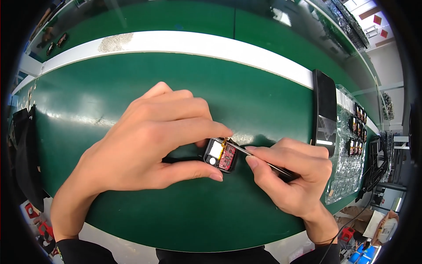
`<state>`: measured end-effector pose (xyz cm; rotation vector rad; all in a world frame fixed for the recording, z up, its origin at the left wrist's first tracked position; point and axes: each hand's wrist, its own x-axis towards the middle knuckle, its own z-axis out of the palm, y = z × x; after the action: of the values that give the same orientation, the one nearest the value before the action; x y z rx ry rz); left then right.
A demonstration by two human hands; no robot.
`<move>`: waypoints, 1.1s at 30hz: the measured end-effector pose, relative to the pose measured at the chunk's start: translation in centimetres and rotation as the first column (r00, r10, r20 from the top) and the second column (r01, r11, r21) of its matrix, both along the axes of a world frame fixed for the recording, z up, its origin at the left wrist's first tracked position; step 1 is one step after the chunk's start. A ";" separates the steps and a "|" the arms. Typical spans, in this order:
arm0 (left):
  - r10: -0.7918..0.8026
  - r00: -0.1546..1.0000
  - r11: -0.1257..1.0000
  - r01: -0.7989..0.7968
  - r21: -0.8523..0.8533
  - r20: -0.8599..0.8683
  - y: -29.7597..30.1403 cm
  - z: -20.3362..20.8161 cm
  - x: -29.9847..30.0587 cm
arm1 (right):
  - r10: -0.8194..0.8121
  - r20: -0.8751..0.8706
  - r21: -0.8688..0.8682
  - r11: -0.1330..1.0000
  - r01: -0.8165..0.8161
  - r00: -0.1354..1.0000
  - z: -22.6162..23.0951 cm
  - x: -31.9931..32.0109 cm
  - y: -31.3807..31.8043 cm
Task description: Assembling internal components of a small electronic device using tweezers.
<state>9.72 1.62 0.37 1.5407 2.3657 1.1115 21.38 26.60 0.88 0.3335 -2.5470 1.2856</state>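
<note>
Two hands are working: the left hand [151, 136] is gripping a small black device [220, 155], the right hand [293, 175] is pinching a thin metal tool [240, 149]; slippage could be tearing the amber strip [224, 143].

The left forearm [70, 215] is brought in from the lower left, and the left hand [154, 130] is held with its back turned upward. The left forefinger [189, 130] is stretched out to the right, and the left thumb [187, 172] is extended below it, a gap being left between their tips. The right wrist [318, 220] is placed at the lower right. The right hand [296, 174] is pointed leftward, its knuckles bent, and the right thumb [268, 178] and right forefinger [274, 156] are drawn close in a pinch.
</note>
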 end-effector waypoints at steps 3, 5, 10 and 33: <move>-0.004 1.000 1.000 0.004 -0.012 0.001 0.0 0.3 -0.1 | 0.000 -0.006 0.002 1.000 0.000 1.000 -0.2 -0.1 -0.1; -0.009 1.000 1.000 0.008 -0.008 -0.002 -0.1 0.2 -0.2 | 0.005 -0.024 0.014 1.000 -0.005 1.000 -0.3 -0.2 -0.1; 0.007 1.000 1.000 -0.007 -0.001 0.006 0.2 0.2 0.0 | -0.005 -0.079 0.052 0.999 0.009 0.997 0.0 0.1 0.4; -0.027 0.998 0.999 0.030 -0.036 0.063 -0.5 0.4 -0.6 | 0.012 -0.199 0.169 0.985 0.022 0.980 -0.3 0.1 -0.1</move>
<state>9.15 1.11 0.77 1.5004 2.3035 1.0870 21.47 26.47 0.55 0.4658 -2.4880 0.9790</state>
